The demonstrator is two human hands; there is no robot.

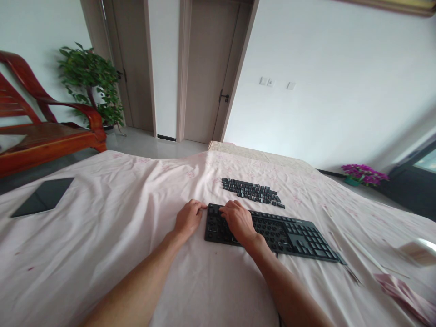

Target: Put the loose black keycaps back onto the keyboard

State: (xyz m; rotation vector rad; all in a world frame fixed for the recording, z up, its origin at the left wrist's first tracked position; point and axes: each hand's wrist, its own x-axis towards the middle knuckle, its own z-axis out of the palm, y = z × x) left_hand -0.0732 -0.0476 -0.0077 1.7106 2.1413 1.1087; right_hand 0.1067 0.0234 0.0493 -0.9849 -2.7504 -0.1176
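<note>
A black keyboard [272, 234] lies slightly turned on the pink bedsheet. Much of its left and middle part is bare of keycaps, while the number pad and the keys beside it are still capped. My left hand [190, 217] is closed at the keyboard's upper left corner, fingertips against its edge. Over the upper left keys bends my right hand [237, 220], its fingers curled together; whatever they pinch is hidden. Loose black keycaps [252, 190] lie in rough rows just behind the keyboard.
At the left lies a dark tablet [44, 196]. Right of the keyboard are tweezers [352, 274], a thin white stick [368, 254], a pink cloth [405, 295] and a clear-topped box [420, 251]. The keyboard's cable [277, 255] runs toward me under my right forearm.
</note>
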